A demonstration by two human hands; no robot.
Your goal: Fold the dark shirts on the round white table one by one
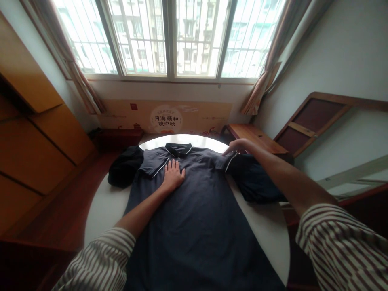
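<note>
- Two striped sleeves (103, 258) reach in from the bottom corners, covering the upper parts of the person's arms.
- A dark polo shirt (194, 218) lies spread on the white table (103, 218), front up; its lower end runs out of view at the bottom.
- Its long axis runs from near to far, the white-edged collar (178, 150) pointing towards the window (169, 40), slightly left of straight ahead.
- The shirt's left-side sleeve folds inward over the chest; the right-side one points outward.
- The left hand (174, 176) rests flat, grasping nothing, beside the buttons, fingers towards the collar.
- The right hand (238, 146) bends over the outward sleeve's upper edge; I cannot tell whether it grips.
- Dark cloth bundles (125, 166) lie on either side.
</note>
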